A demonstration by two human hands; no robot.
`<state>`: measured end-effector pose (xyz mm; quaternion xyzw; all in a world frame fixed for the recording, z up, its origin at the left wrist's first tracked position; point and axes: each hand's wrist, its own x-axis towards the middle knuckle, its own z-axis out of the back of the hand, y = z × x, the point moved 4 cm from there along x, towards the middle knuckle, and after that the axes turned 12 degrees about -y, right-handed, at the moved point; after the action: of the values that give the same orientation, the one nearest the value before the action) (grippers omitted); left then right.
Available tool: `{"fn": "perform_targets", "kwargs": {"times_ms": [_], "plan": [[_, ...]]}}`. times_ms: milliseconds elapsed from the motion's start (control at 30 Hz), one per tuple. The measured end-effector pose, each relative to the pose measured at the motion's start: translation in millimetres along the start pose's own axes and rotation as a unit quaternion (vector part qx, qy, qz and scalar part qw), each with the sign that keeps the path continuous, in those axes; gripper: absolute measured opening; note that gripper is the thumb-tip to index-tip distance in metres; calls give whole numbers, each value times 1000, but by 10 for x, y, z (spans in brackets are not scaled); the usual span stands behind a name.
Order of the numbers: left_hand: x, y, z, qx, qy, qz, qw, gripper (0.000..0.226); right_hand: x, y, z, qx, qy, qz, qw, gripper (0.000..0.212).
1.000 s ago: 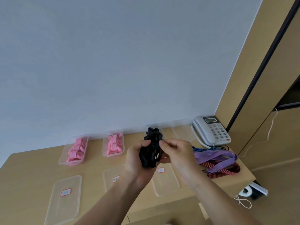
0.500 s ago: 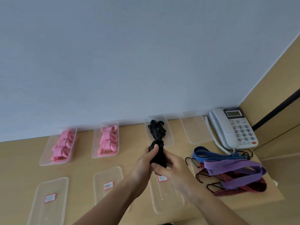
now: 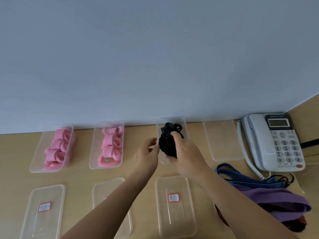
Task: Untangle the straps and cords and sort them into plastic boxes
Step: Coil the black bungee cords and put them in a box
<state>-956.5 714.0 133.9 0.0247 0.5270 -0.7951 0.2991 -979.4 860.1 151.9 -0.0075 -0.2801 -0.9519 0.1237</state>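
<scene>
My right hand [image 3: 185, 155] grips a bundled black strap [image 3: 167, 145] and holds it over the third clear box [image 3: 184, 123] in the back row, where another black strap [image 3: 174, 127] lies. Just left of the bundle, my left hand [image 3: 146, 155] hovers with fingers relaxed, holding nothing. Two clear boxes [image 3: 37, 163] [image 3: 92, 163] at the back left hold rolled pink straps [image 3: 57, 147] [image 3: 111, 146]. A tangle of blue [image 3: 241, 177], purple [image 3: 279, 200] and red striped [image 3: 224, 219] cords lies at the right.
A fourth box [image 3: 224, 140] with nothing in it stands at the back right, beside a white telephone [image 3: 276, 142]. Three labelled clear lids [image 3: 43, 211] [image 3: 110, 192] [image 3: 174, 204] lie along the front of the wooden desk [image 3: 81, 175]. A blue-grey wall rises behind.
Both hands moved forward with the black bundle to the third box. My left hand let go of it and the right hand alone holds it. The view tilted down and left.
</scene>
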Motion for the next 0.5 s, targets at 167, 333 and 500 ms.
{"fn": "perform_targets", "kwargs": {"times_ms": [167, 333, 500], "plan": [[16, -28, -99, 157, 4, -228, 961, 53, -52, -60, -75, -127, -29, 67, 989, 37], [94, 17, -182, 235, 56, -318, 917, 56, -81, -159, -113, -211, -28, 108, 971, 39], [149, -53, -260, 280, 77, -367, 884, 79, -123, -141, -142, -201, -46, 97, 974, 29]]}}
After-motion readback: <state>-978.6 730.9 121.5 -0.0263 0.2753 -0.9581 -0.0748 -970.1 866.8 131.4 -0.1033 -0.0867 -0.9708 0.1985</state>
